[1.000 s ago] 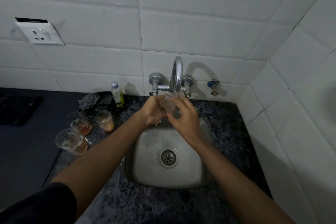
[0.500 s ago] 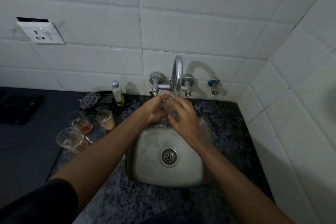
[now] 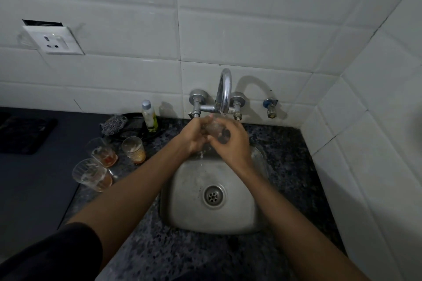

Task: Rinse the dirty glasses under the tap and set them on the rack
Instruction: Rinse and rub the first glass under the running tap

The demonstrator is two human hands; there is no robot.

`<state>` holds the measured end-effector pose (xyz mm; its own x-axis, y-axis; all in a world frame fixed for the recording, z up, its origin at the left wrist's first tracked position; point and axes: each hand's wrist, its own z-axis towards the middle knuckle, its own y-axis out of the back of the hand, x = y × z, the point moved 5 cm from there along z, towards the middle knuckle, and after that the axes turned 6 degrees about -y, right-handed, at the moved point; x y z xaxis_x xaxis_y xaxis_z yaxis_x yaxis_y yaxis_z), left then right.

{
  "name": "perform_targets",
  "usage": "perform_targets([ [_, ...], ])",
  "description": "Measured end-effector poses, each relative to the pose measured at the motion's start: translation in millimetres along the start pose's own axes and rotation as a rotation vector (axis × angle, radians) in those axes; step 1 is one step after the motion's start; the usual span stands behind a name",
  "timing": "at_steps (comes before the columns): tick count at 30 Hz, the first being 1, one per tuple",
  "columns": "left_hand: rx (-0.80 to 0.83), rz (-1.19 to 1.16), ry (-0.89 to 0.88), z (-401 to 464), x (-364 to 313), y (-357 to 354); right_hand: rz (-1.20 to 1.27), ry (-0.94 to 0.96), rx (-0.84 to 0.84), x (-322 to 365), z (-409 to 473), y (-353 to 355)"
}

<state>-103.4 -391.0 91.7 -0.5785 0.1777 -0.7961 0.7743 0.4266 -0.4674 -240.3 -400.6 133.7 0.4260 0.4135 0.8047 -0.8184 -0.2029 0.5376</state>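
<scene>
Three dirty glasses are waiting on the counter left of the sink (image 3: 228,223), all w/ brownish dregs: one glass lying tilted nearest the camera (image 3: 91,174), a second glass (image 3: 104,151) just behind it, a third glass standing upright (image 3: 134,149) closest to the sink. So approx. one glass is in progress, three are left, none looks racked yet. Above the sink's back edge, the left hand (image 3: 194,136) is curling round the clear glass (image 3: 213,130) from its left, and the right hand (image 3: 233,143) is wrapping it from the right, both clamped on it w/ fingers overlapping. They're holding it right under the tap (image 3: 225,91), w/ water dribbling down into the sink. Hard to make out: the glass is mostly covered by fingers and blurred, so can't tell its tilt or whether it's clean. No rack is showing anywhere. Dim light is muddying the far-left counter.
</scene>
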Motion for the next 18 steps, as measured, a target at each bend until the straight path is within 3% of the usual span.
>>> perform_targets([
  [3, 0.024, -0.04, -0.001, 0, 5, 2, 0.013, -0.03, -0.01, 5, 2, 3],
  [7, 0.008, 0.077, 0.028, 0, 3, 1, -0.401, 0.368, 0.076, 16, -12, -1],
  [9, -0.006, 0.12, 0.031, 1, 1, 0, -0.451, 0.453, 0.125, 14, -16, -4],
  [12, -0.007, 0.153, 0.015, 3, 4, 2, -0.254, 0.25, 0.123, 6, -12, -3],
  [15, 0.001, 0.036, 0.006, 2, 9, 4, -0.023, 0.026, 0.072, 2, -2, 2],
  [18, 0.026, -0.014, 0.022, 3, 10, 4, -0.111, 0.063, 0.108, 5, -2, 2],
])
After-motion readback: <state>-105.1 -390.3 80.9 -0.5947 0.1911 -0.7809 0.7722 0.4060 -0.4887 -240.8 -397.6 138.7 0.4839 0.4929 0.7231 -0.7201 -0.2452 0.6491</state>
